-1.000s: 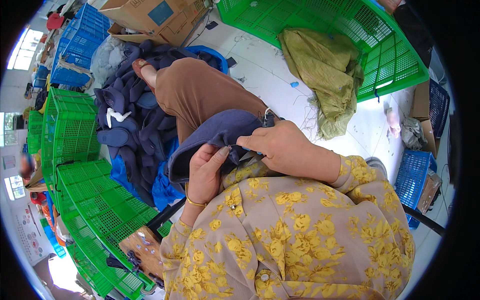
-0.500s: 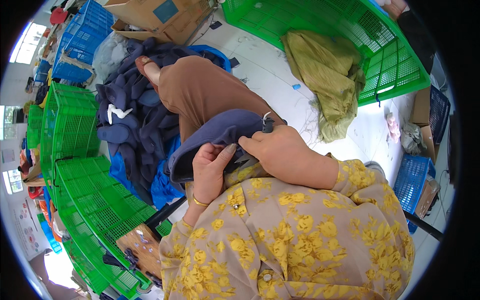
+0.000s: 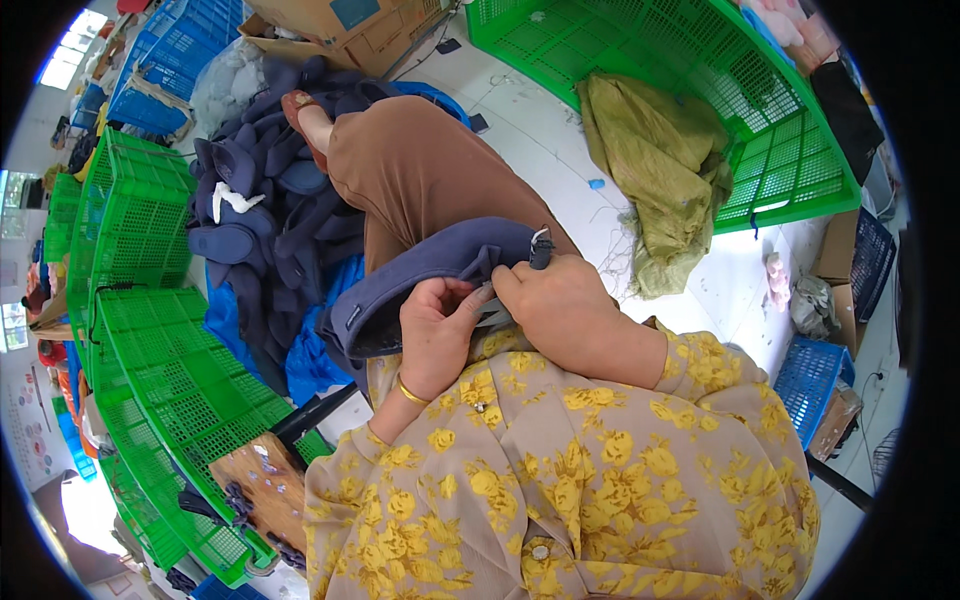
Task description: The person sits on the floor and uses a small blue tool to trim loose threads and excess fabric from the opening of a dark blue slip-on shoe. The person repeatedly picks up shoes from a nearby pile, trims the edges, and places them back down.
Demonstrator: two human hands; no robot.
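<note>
Against the far left wall hangs a pale poster (image 3: 32, 415) with small reddish marks, its writing too small to read; next come green crates (image 3: 130, 215) and a heap of navy caps (image 3: 235, 243) lying on blue plastic. Above the heap, a cardboard box (image 3: 410, 42) bears a blue square label (image 3: 353, 12), on which no wording can be made out. One navy cap (image 3: 400, 268) lies across the lap, just beyond the left hand and up to its left, its long axis slanting from lower left to upper right; a small pale tag (image 3: 353, 315) on its left end is not legible. The left hand (image 3: 437, 335) sits before the cap's near side, thumb and fingertips pinching its edge; whether a thread is caught there too, I cannot tell. Touching it, the right hand (image 3: 562, 308) is curled closed around snips (image 3: 493, 316) whose pale blades show below the fingers, and it is the nearer one to the cap's right end. Farther right lie an olive sack (image 3: 655, 180), partly inside a large green crate (image 3: 785, 165), and a blue basket (image 3: 808, 380), with no readable lettering on them.
</note>
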